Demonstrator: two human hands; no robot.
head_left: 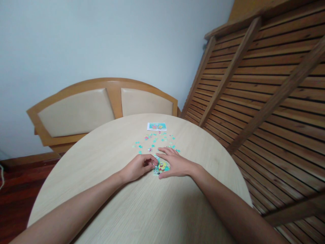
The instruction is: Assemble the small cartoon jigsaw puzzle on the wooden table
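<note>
A partly joined jigsaw puzzle [162, 166] with a yellow cartoon figure on turquoise lies flat on the round table. At its left edge my left hand [140, 166] is closed in a pinch on a small puzzle piece, mostly hidden by the fingertips. My right hand [175, 164] is open, its fingers spread around the right side of the puzzle, with the thumb near the lower edge. Part of the puzzle is covered by this hand. Beyond both hands, several loose turquoise and pink puzzle pieces [153, 146] lie scattered.
A printed picture card [156, 126] lies behind the loose pieces. The pale round wooden table [106, 139] reaches towards a cushioned wooden bench back [78, 108] by the wall. On the right stands a slatted wooden panel [243, 88], close to the table's edge.
</note>
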